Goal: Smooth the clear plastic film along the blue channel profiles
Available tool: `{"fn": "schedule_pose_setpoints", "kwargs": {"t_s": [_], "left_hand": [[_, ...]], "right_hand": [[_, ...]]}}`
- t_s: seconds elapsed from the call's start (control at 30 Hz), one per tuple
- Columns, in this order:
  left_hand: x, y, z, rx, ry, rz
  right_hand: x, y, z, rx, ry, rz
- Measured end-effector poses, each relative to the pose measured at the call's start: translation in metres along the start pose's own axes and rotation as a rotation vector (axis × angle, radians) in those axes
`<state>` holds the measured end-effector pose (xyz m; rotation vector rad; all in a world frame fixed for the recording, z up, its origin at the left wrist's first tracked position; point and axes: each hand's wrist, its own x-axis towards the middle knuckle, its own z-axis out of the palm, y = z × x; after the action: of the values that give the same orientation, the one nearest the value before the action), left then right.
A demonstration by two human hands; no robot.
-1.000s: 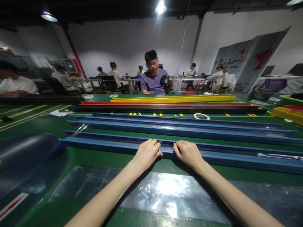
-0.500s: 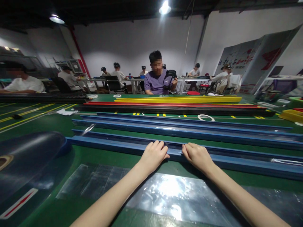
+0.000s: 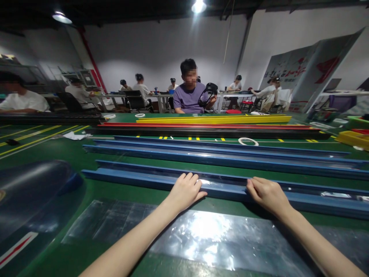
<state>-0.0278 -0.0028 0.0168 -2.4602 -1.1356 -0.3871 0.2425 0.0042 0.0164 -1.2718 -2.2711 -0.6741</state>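
A long blue channel rail lies across the green table just in front of me. My left hand rests on its near edge, fingers curled over the rim and thumb against the front wall. My right hand grips the same rail further right, fingers hooked over the top edge. A strip of clear film glints inside the channel between the two hands.
More blue rails lie behind, then black, red and yellow rails. A white tape ring sits mid-table. A clear plastic sheet lies under my arms. A dark rounded object is at left. A person in purple sits opposite; others work behind.
My right hand has slid rightwards along the blue rail, away from my left hand, which stays put. The person opposite has raised a black device.
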Motion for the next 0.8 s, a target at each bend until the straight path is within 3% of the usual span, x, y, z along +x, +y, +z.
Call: {"fn": "schedule_pose_setpoints", "kwargs": {"t_s": [0.27,0.57,0.8], "left_hand": [[-0.003,0.001,0.007,0.017,0.049,-0.006],[-0.004,0.003,0.008,0.029,0.048,-0.024],[-0.004,0.003,0.008,0.027,0.05,-0.023]], "right_hand": [[-0.002,-0.003,0.0,0.038,-0.035,0.078],[0.0,-0.001,-0.009,0.368,-0.144,0.331],[-0.008,0.001,-0.014,0.332,-0.062,0.3]]}}
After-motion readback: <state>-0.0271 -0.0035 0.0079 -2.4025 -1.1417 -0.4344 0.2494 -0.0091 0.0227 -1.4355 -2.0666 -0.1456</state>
